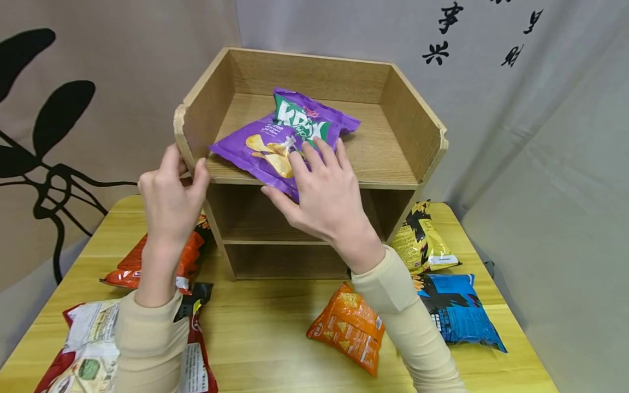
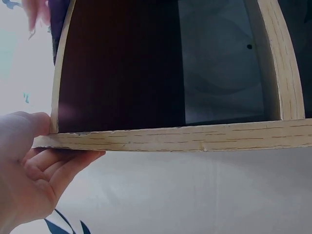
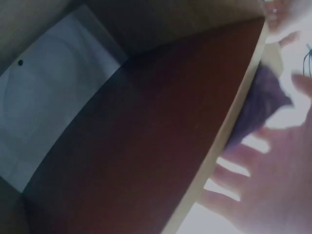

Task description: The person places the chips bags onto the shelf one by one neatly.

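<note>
A purple chip bag (image 1: 265,143) lies on the top tier of a small wooden shelf (image 1: 314,178), its near corner jutting past the front edge. My right hand (image 1: 328,196) rests on the bag's near right part with its fingers spread and fairly straight, thumb by the lower edge. In the right wrist view, that hand (image 3: 273,170) and a purple bag corner (image 3: 261,105) are blurred by glare. My left hand (image 1: 174,188) grips the front edge of the shelf's left side panel. The left wrist view shows this hand (image 2: 29,170) with thumb and fingers on opposite faces of the panel.
On the yellow wooden table (image 1: 265,338), a red bag (image 1: 130,262) and a white-and-red bag (image 1: 93,338) lie left, partly behind my left arm. An orange bag (image 1: 346,327) lies in front; yellow (image 1: 425,240) and blue (image 1: 457,311) bags lie right. Grey cloth (image 1: 344,27) hangs behind.
</note>
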Motion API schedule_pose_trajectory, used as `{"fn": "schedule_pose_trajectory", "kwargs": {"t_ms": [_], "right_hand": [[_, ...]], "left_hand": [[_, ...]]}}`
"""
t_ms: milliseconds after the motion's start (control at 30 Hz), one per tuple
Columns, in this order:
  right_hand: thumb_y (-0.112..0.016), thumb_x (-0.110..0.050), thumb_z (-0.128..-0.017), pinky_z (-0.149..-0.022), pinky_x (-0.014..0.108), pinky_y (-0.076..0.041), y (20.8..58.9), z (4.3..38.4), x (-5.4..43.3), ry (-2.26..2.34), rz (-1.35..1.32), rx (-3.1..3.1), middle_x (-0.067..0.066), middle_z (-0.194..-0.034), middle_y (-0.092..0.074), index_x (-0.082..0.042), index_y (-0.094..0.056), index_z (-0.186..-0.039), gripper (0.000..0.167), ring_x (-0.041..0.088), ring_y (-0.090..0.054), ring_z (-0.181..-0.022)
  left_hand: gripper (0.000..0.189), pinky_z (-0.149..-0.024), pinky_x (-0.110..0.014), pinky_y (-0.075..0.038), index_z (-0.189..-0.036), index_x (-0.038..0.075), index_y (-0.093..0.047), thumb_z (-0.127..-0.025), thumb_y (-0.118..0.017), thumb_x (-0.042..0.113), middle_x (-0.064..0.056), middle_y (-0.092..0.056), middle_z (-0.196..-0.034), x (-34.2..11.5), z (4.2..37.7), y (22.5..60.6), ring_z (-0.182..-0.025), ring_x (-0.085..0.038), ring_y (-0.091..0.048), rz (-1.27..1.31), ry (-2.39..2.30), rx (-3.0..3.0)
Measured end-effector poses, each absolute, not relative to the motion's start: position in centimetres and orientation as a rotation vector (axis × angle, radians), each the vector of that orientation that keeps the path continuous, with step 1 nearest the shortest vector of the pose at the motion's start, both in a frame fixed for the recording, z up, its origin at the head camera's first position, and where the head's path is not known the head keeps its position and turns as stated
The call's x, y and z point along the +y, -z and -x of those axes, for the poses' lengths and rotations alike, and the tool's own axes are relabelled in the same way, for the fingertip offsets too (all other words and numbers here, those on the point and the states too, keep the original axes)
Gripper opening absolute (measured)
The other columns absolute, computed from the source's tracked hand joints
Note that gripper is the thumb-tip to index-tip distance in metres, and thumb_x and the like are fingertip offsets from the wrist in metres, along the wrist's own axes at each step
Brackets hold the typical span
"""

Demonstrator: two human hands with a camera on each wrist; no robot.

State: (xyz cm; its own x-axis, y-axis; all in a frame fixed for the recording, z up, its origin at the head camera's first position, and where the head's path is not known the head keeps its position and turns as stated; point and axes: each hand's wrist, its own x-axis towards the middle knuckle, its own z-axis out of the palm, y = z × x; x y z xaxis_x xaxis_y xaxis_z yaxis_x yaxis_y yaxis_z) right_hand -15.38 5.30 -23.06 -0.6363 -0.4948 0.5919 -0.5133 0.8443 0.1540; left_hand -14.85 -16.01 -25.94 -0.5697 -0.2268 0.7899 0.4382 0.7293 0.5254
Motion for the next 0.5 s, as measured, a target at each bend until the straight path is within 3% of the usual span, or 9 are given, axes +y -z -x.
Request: {"fn": "schedule_pose_trajectory", "kwargs": {"t_ms": [100,267,367,500], "right_hand": [[-0.051,-0.062,-0.086,-0.103,0.044,-0.043,23.3,15.0,4.5,-0.047,-0.738,-2.267,0.011,-0.116,-0.065,-0.012,-0.061,-0.119,0.060,0.031,-0.057,-0.111],[-0.050,-0.059,-0.089,-0.085,0.038,-0.050,23.9,15.3,3.6,-0.017,-0.807,-2.222,0.009,-0.101,-0.064,-0.018,-0.063,-0.109,0.048,0.028,-0.060,-0.097],[-0.051,-0.056,-0.090,-0.090,0.039,-0.049,23.8,15.8,3.6,-0.028,-0.851,-2.233,0.009,-0.103,-0.066,-0.019,-0.064,-0.109,0.044,0.028,-0.062,-0.099],[-0.046,-0.057,-0.092,-0.108,0.045,-0.039,23.4,16.6,3.7,-0.067,-0.888,-2.384,0.008,-0.126,-0.062,-0.022,-0.060,-0.119,0.046,0.027,-0.056,-0.122]], "left_hand": [[0.022,-0.066,0.009,-0.030,-0.097,-0.012,-0.062,-0.086,-0.057,0.006,-0.026,-0.071,-0.089,-16.1,14.8,25.9,-0.073,-0.041,-0.069,0.155,0.888,-1.989],[0.021,-0.066,0.009,-0.030,-0.096,-0.012,-0.062,-0.087,-0.057,0.007,-0.025,-0.071,-0.088,-16.0,14.8,25.9,-0.072,-0.041,-0.069,0.152,0.879,-1.995],[0.023,-0.066,0.009,-0.031,-0.098,-0.012,-0.062,-0.087,-0.057,0.007,-0.026,-0.071,-0.090,-15.9,14.8,25.8,-0.075,-0.040,-0.070,0.159,0.885,-2.004],[0.024,-0.066,0.008,-0.031,-0.100,-0.013,-0.062,-0.087,-0.057,0.006,-0.026,-0.071,-0.092,-15.9,14.8,25.8,-0.078,-0.041,-0.070,0.156,0.892,-2.006]]}}
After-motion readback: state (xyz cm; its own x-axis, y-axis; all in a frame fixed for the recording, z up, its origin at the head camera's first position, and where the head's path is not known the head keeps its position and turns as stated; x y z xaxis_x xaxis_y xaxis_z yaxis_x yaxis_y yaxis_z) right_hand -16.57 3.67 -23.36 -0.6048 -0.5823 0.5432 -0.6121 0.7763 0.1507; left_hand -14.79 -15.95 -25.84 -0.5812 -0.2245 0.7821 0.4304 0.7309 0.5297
